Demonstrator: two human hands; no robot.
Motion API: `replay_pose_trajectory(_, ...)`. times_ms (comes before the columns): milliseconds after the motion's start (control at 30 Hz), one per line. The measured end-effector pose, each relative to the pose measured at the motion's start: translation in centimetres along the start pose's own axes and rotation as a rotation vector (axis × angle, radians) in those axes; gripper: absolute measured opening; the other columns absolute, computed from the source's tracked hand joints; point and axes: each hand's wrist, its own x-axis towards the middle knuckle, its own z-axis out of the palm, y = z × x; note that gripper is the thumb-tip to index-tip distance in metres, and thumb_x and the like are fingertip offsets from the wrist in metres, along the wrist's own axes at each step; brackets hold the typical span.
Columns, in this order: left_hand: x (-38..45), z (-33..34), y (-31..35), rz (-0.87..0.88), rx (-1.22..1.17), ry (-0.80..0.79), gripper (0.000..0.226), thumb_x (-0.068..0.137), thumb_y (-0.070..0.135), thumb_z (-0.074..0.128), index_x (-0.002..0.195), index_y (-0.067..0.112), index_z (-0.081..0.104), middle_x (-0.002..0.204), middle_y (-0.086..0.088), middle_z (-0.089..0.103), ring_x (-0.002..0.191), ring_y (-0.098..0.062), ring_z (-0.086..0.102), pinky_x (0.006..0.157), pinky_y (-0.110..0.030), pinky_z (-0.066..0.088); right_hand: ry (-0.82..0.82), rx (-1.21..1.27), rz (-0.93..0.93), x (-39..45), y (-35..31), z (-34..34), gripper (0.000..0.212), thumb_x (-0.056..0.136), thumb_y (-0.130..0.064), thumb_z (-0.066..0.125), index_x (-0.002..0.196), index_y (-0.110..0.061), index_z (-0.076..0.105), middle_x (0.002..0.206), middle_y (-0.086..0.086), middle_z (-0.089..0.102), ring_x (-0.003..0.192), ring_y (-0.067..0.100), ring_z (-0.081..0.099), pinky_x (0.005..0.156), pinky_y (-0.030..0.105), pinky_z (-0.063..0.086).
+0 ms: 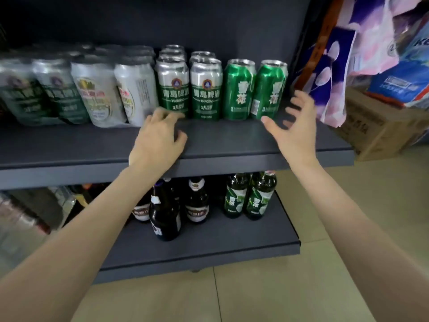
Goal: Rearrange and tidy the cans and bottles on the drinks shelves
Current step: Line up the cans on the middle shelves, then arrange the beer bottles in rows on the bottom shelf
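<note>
On the upper dark shelf (232, 140) stands a row of beer cans: shrink-wrapped packs (69, 91) at the left, two silver-and-green cans (173, 87) (206, 89) in the middle, and two all-green cans (239, 89) (269, 89) at the right. My left hand (160, 138) rests on the shelf in front of the left silver-and-green can, its loosely curled fingers holding nothing. Open with spread fingers, my right hand (294, 126) hovers just right of the rightmost green can without touching it. Below, dark bottles (164, 212) and green bottles (248, 196) stand on the lower shelf (232, 242).
More cans line up behind the front row. Hanging patterned bags (336, 61) crowd the shelf's right end, with a cardboard box (380, 131) and blue packs (399, 84) beyond. Plastic-wrapped bottles (27, 214) sit at the lower left. Tiled floor (255, 293) lies below.
</note>
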Motion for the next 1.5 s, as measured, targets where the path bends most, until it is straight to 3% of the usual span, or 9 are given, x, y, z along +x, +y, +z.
replay_pose_trajectory(67, -3.7, 0.8, 1.1, 0.09, -0.055, 0.227, 0.031, 0.084, 0.004, 0.046, 0.111, 0.005, 0.061, 0.109, -0.016, 0.054, 0.099, -0.031, 0.048, 0.083, -0.032, 0.036, 0.023, 0.057, -0.183, -4.3, 1.6, -1.8, 0.055, 0.08, -0.014, 0.072, 0.126, -0.013, 0.041, 0.124, 0.007, 0.048, 0.111, 0.014, 0.051, 0.095, 0.024, 0.044)
replay_pose_trajectory(167, -9.0, 4.6, 2.6, 0.208, 0.029, 0.362, 0.036, 0.075, 0.001, 0.047, 0.109, 0.009, 0.057, 0.117, -0.014, 0.053, 0.109, -0.033, 0.046, 0.096, -0.034, 0.03, -0.06, 0.004, -0.409, -9.1, 6.3, -3.7, 0.039, 0.08, -0.007, 0.067, 0.115, -0.013, 0.049, 0.113, -0.004, 0.046, 0.107, 0.012, 0.049, 0.096, 0.026, 0.042)
replay_pose_trajectory(333, -11.6, 12.7, 5.4, 0.508, 0.018, 0.085, 0.032, 0.075, 0.002, 0.045, 0.105, 0.009, 0.055, 0.12, -0.01, 0.052, 0.107, -0.027, 0.047, 0.092, -0.032, 0.035, -0.258, -0.052, -0.233, -11.1, 15.5, -2.1, 0.048, 0.078, -0.007, 0.073, 0.118, -0.004, 0.048, 0.111, 0.002, 0.041, 0.098, 0.003, 0.043, 0.09, 0.005, 0.033)
replay_pose_trajectory(533, -11.6, 20.2, 5.9, -0.377, -0.317, -0.205, 0.061, 0.084, 0.018, 0.063, 0.136, 0.009, 0.033, 0.13, -0.009, 0.037, 0.118, -0.022, 0.046, 0.096, -0.031, 0.043, -0.391, 0.083, 0.206, -8.5, 22.4, 1.8, 0.089, 0.068, -0.022, 0.083, 0.138, -0.006, 0.029, 0.134, 0.006, 0.042, 0.124, 0.017, 0.044, 0.104, 0.029, 0.037)
replay_pose_trajectory(733, -10.1, 24.5, 5.5, -0.63, -0.519, -0.256, 0.09, 0.078, 0.022, 0.073, 0.146, 0.021, 0.015, 0.14, -0.001, 0.043, 0.128, -0.019, 0.042, 0.094, -0.026, 0.036, -0.424, 0.127, 0.262, -9.1, 24.3, 4.4, 0.081, 0.065, -0.013, 0.085, 0.13, -0.011, 0.036, 0.125, 0.004, 0.054, 0.118, 0.018, 0.052, 0.088, 0.023, 0.043)
replay_pose_trajectory(1067, -12.2, 26.4, 5.1, -0.586, -0.381, -0.007, 0.058, 0.079, 0.02, 0.072, 0.127, 0.008, 0.042, 0.122, -0.009, 0.051, 0.106, -0.022, 0.056, 0.088, -0.032, 0.045, -0.556, 0.161, 0.282, -8.5, 25.3, 3.4, 0.077, 0.068, -0.019, 0.083, 0.13, -0.018, 0.038, 0.12, -0.005, 0.056, 0.109, 0.008, 0.052, 0.092, 0.021, 0.04)
replay_pose_trajectory(1200, -15.7, 28.8, 6.4, -0.616, -0.377, -0.085, 0.029, 0.08, 0.021, 0.07, 0.105, 0.01, 0.059, 0.1, -0.003, 0.065, 0.091, -0.016, 0.063, 0.082, -0.026, 0.047, -0.468, 0.563, 0.538, -7.2, 27.8, 0.7, 0.053, 0.077, -0.011, 0.073, 0.123, -0.017, 0.048, 0.123, 0.002, 0.059, 0.112, 0.013, 0.057, 0.106, 0.037, 0.041)
replay_pose_trajectory(1367, -15.4, 30.7, 7.2, -0.506, -0.453, -0.157, 0.047, 0.076, 0.024, 0.075, 0.12, 0.017, 0.06, 0.109, 0.009, 0.064, 0.102, -0.005, 0.058, 0.085, -0.009, 0.037, -0.385, 0.418, 0.574, -4.8, 30.6, 1.8, 0.06, 0.077, -0.01, 0.074, 0.131, -0.012, 0.045, 0.13, 0.006, 0.053, 0.109, 0.014, 0.054, 0.093, 0.027, 0.044)
replay_pose_trajectory(1500, -15.6, 31.0, 7.1, -0.497, -0.454, -0.109, 0.048, 0.074, 0.022, 0.077, 0.119, 0.019, 0.06, 0.104, 0.015, 0.06, 0.097, -0.003, 0.057, 0.078, 0.003, 0.034, -0.414, 0.273, 0.445, -2.6, 31.6, 5.0, 0.077, 0.071, -0.01, 0.079, 0.137, -0.01, 0.039, 0.139, 0.005, 0.047, 0.126, 0.02, 0.046, 0.107, 0.039, 0.038)
